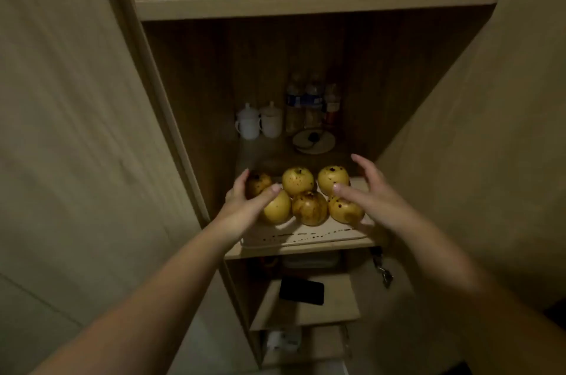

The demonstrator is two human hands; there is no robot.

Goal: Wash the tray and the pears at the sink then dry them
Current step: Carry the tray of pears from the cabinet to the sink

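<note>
Hands (245, 206) (366, 190) reach over pears (298, 181) on tray (306, 236), fingers spread, gripping nothing.

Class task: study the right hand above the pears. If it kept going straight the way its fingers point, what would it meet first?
Probably the back-right pear: the right hand is open and angled toward it, though depth is hard to judge.

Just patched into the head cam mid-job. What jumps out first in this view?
Six spotted yellow pears sit clustered in two rows on a pale tray at the front of the middle cupboard shelf. Both bare hands reach in around them: the left hand touches the pears on the left side, while the right hand is spread open over the right ones. Behind, in the dim back of the shelf, stand two white lidded cups and some bottles.
</note>
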